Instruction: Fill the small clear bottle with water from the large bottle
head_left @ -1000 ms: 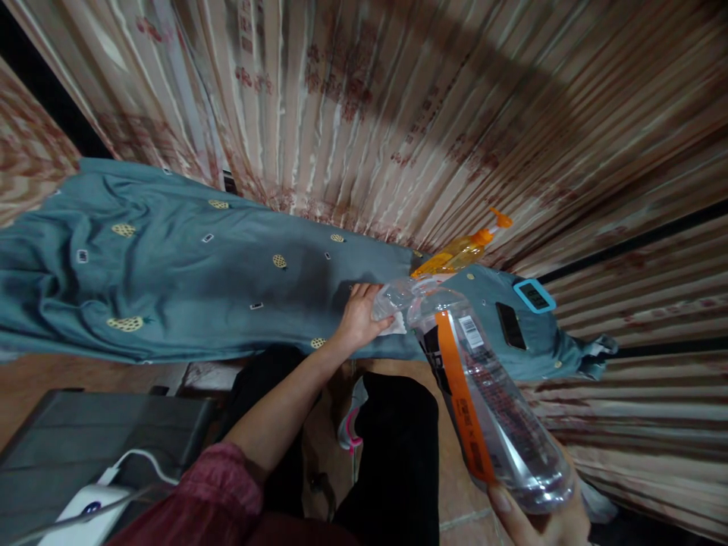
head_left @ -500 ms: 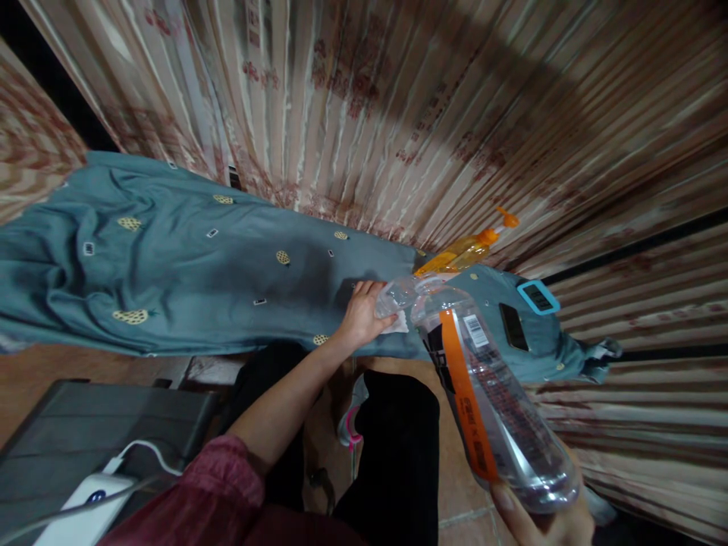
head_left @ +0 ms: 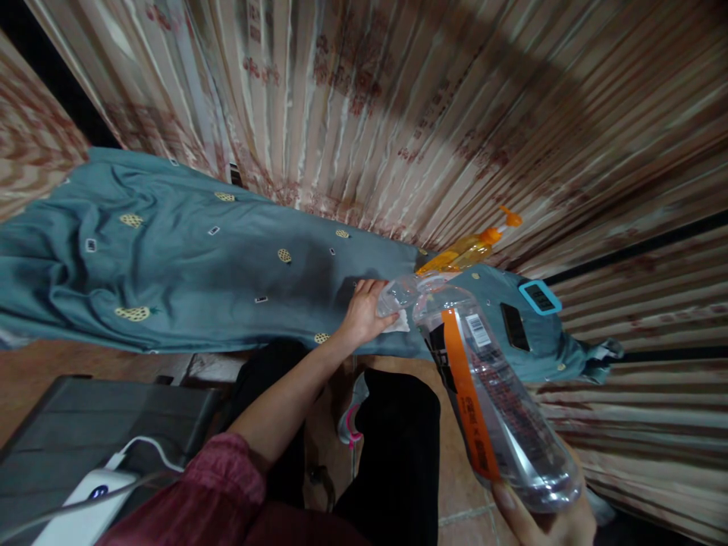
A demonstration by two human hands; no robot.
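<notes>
My right hand point(head_left: 549, 508) is wrapped round the base of a large clear plastic bottle point(head_left: 500, 394) with an orange and black label. The bottle is tilted, its neck pointing up and left toward a small clear plastic container point(head_left: 396, 294). My left hand point(head_left: 364, 311) is closed around that small container, low over the cloth. Whether the two clear pieces touch, I cannot tell. A white paper-like piece point(head_left: 400, 322) lies beneath my left hand. Just behind stands an orange pump bottle point(head_left: 460, 254) of yellow liquid, leaning in view.
A teal cloth with pineapple prints point(head_left: 216, 280) covers the long narrow surface. At the right lie a dark phone point(head_left: 515, 326) and a blue-framed digital clock point(head_left: 539, 296). Pleated curtains point(head_left: 353, 114) hang behind. A white power bank point(head_left: 85, 508) with cables rests on a grey surface point(head_left: 108, 417) at lower left.
</notes>
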